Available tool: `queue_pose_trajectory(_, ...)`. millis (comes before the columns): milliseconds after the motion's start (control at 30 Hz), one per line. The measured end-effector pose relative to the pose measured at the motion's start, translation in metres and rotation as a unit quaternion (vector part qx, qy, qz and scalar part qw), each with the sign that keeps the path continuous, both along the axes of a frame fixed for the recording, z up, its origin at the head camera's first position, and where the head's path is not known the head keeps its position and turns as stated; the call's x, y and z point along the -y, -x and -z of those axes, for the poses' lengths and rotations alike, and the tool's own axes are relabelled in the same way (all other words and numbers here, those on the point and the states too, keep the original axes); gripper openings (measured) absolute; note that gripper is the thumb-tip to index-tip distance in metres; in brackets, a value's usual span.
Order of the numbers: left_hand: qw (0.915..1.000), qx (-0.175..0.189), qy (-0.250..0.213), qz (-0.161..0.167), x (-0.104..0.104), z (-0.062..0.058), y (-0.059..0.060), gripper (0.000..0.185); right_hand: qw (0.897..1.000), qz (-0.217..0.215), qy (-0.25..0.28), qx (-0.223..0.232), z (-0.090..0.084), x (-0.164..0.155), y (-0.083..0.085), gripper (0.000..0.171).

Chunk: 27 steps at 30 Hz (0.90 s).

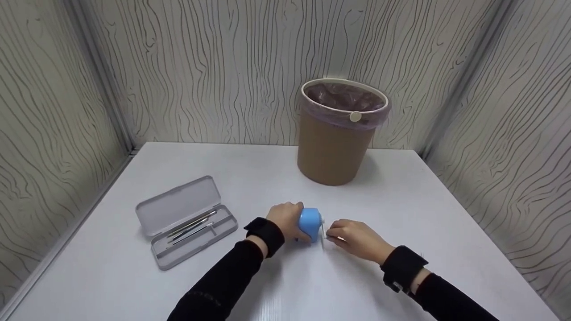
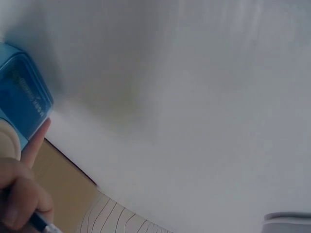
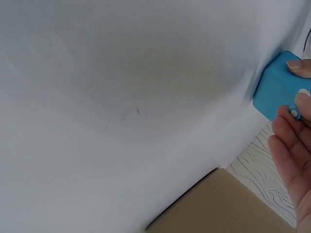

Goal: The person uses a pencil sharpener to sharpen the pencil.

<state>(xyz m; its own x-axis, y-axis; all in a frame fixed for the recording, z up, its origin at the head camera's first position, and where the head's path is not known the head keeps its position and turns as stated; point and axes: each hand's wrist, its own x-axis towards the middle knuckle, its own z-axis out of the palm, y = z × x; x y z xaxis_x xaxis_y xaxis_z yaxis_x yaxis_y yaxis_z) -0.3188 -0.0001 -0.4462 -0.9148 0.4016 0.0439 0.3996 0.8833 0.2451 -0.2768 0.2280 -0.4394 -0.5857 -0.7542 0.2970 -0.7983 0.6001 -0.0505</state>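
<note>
A small blue pencil sharpener stands on the white worktop, near the front and about midway across, and both hands are on it. The left hand comes in from the left and wraps its fingers round the sharpener's body, its grip closed on the blue box to hold it down. The right hand sits just to the right, touching the sharpener's right face, where a pale crank handle sticks out; its fingers are curled in a pinch on that handle, and the right wrist view shows a fingertip resting on the little round knob. So the sharpener lies between the two hands, left of the right grip and right of the left one, with its crank axis running left to right, pointing toward the right hand. The left wrist view shows a thin blue stick, probably a pencil, caught in the curled fingers of that hand, though I cannot tell how far it goes in. Off to the left, well apart from the hands, an open grey case lies with a few slim metal tools in its tray. At the far side stands a brown waste bin with a plastic liner.
</note>
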Motion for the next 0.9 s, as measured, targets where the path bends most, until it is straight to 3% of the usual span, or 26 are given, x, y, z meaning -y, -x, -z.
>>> queue_pose_trajectory(167,0.9999,-0.006,0.011,-0.001,0.000,0.000,-0.002,0.075,0.999,-0.015,0.006,-0.040,-0.004,-0.002,-0.001,0.010)
queue_pose_trajectory(367,1.0000,0.003,0.000,0.002,0.000,0.000,-0.002,0.075,0.999,-0.002,0.005,-0.043,-0.014,-0.003,0.002,0.010)
queue_pose_trajectory(633,0.9998,-0.010,0.008,0.017,0.001,0.000,0.002,0.077,0.998,0.026,0.020,-0.061,-0.032,0.000,0.018,0.012)
queue_pose_trajectory(900,0.9998,-0.008,0.008,0.018,0.002,0.001,0.002,0.080,0.997,0.047,0.031,-0.060,-0.035,0.004,0.036,0.012)
